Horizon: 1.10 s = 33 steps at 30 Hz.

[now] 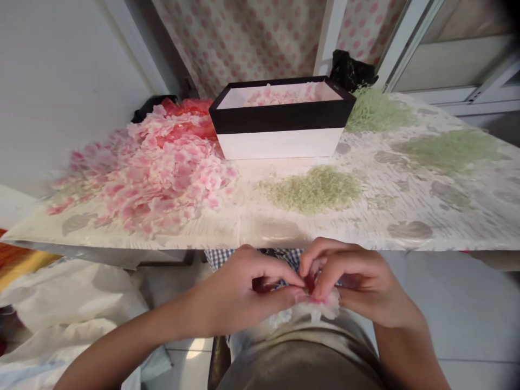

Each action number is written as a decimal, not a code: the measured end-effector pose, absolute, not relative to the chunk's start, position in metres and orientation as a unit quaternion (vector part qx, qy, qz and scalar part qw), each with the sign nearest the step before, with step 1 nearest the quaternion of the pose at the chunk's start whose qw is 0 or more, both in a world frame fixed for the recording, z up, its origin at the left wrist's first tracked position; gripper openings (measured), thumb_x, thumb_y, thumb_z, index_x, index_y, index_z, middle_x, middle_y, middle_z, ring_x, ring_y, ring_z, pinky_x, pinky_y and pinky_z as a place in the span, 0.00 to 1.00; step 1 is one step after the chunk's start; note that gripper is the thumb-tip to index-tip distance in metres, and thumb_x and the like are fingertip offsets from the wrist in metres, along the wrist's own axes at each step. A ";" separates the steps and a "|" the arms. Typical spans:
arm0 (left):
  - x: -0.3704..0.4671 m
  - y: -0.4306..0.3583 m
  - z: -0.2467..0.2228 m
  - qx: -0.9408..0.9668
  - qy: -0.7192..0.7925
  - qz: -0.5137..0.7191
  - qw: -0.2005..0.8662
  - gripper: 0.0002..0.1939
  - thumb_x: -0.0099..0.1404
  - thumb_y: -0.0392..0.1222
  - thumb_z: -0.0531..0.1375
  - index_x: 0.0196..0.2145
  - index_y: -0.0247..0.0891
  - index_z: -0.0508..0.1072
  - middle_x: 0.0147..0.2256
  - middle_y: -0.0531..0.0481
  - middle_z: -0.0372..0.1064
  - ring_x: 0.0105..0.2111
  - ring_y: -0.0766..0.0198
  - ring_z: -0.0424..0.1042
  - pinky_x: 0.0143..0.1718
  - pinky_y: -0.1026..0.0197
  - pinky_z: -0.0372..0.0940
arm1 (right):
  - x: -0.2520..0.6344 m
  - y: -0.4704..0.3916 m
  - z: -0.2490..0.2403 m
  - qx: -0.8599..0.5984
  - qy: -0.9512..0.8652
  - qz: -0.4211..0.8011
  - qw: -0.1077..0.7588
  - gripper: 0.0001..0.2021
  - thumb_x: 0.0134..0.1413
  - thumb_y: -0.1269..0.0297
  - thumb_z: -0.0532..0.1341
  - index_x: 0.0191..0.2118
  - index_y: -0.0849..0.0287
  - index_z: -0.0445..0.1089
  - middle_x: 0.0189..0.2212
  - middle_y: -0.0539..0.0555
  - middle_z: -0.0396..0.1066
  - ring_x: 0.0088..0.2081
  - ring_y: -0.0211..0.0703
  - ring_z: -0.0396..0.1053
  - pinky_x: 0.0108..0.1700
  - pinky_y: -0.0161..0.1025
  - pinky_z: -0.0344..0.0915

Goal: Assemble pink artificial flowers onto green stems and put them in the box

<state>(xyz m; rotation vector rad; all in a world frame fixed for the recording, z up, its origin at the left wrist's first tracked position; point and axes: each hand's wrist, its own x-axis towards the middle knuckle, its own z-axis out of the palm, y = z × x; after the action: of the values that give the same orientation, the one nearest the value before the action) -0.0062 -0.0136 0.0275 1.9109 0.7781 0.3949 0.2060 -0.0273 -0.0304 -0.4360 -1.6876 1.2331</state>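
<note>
Close to my body, just below the table's front edge, both hands meet at a pale pink artificial flower (327, 304). My left hand (260, 290) pinches at the flower's left side with thumb and forefinger. From the right, my right hand (357, 276) has its fingers curled down onto the flower's pink middle. Fingers hide part of the flower, and its stem or centre cannot be made out. On the table to the left lies a large heap of pink and white artificial petals (162, 179). Small green artificial sprigs (312, 188) lie in a pile ahead of my hands.
A black and white box (280, 142) with pink petals inside stands at the table's back. Two more green piles (450, 150) (377, 110) lie right of it. A red plastic bag (189, 122) sits behind the petals, a black bag (352, 71) behind the box. White sacks (69, 292) lie lower left.
</note>
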 end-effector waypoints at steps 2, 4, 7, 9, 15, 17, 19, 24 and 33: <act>-0.005 -0.014 0.027 0.787 0.312 0.179 0.501 0.08 0.65 0.35 0.60 0.32 0.31 0.79 0.17 0.62 0.49 0.17 0.76 0.46 0.16 0.69 0.43 | 0.206 -0.028 -0.030 -0.181 -0.695 0.500 0.484 0.06 0.57 0.75 0.64 0.35 0.57 0.76 0.38 0.52 0.71 0.37 0.34 0.72 0.39 0.33 0.69; -0.004 -0.015 0.027 0.791 0.306 0.190 0.495 0.07 0.65 0.34 0.60 0.31 0.31 0.78 0.17 0.62 0.50 0.17 0.76 0.47 0.17 0.70 0.45 | 0.205 -0.028 -0.028 -0.185 -0.702 0.491 0.482 0.05 0.57 0.75 0.64 0.34 0.58 0.75 0.37 0.52 0.71 0.37 0.34 0.71 0.39 0.32 0.69; -0.005 -0.016 0.026 0.814 0.286 0.202 0.463 0.06 0.65 0.32 0.60 0.31 0.31 0.77 0.18 0.61 0.57 0.17 0.77 0.51 0.18 0.71 0.49 | 0.206 -0.030 -0.026 -0.192 -0.717 0.477 0.470 0.06 0.56 0.77 0.64 0.34 0.59 0.74 0.37 0.52 0.70 0.37 0.33 0.71 0.39 0.31 0.68; -0.005 -0.017 0.024 0.841 0.270 0.201 0.424 0.06 0.65 0.31 0.59 0.30 0.32 0.75 0.19 0.59 0.62 0.18 0.76 0.55 0.20 0.71 0.52 | 0.206 -0.031 -0.025 -0.203 -0.730 0.467 0.456 0.09 0.55 0.81 0.62 0.34 0.59 0.74 0.38 0.52 0.69 0.37 0.32 0.71 0.40 0.31 0.68; -0.007 -0.020 0.024 0.878 0.263 0.176 0.360 0.07 0.63 0.31 0.58 0.29 0.39 0.72 0.21 0.58 0.69 0.20 0.72 0.64 0.26 0.67 0.59 | 0.200 -0.032 -0.027 -0.198 -0.748 0.458 0.439 0.12 0.53 0.84 0.60 0.32 0.57 0.71 0.35 0.51 0.70 0.38 0.36 0.71 0.39 0.34 0.68; -0.007 -0.020 0.025 0.877 0.251 0.158 0.379 0.07 0.64 0.32 0.57 0.30 0.40 0.71 0.21 0.57 0.70 0.20 0.70 0.65 0.26 0.67 0.60 | 0.197 -0.032 -0.029 -0.186 -0.736 0.475 0.445 0.09 0.54 0.80 0.62 0.32 0.57 0.71 0.33 0.50 0.70 0.35 0.36 0.70 0.37 0.33 0.67; -0.007 -0.020 0.024 0.876 0.237 0.144 0.395 0.07 0.65 0.33 0.57 0.30 0.39 0.72 0.21 0.57 0.69 0.20 0.70 0.65 0.26 0.67 0.60 | 0.196 -0.032 -0.031 -0.176 -0.721 0.492 0.455 0.07 0.54 0.77 0.65 0.34 0.57 0.71 0.32 0.50 0.70 0.32 0.35 0.70 0.34 0.32 0.67; -0.004 -0.017 0.020 0.858 0.243 0.133 0.433 0.08 0.66 0.32 0.57 0.30 0.34 0.73 0.21 0.55 0.68 0.20 0.72 0.62 0.24 0.68 0.57 | 0.197 -0.031 -0.035 -0.172 -0.733 0.485 0.445 0.08 0.56 0.78 0.62 0.35 0.56 0.72 0.32 0.50 0.69 0.33 0.35 0.69 0.35 0.33 0.66; -0.010 -0.007 0.019 0.874 0.286 0.276 0.280 0.13 0.70 0.31 0.54 0.50 0.38 0.69 0.44 0.46 0.68 0.37 0.67 0.70 0.39 0.65 0.67 | 0.193 -0.023 -0.040 -0.255 -0.548 0.590 0.536 0.05 0.61 0.66 0.62 0.35 0.55 0.64 0.39 0.52 0.70 0.41 0.39 0.70 0.43 0.37 0.67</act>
<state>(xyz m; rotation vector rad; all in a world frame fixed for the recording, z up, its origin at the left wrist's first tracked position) -0.0104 -0.0069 0.0192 2.3421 0.7670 0.7399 0.1934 -0.0226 -0.0396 -0.6078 -1.3046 1.4040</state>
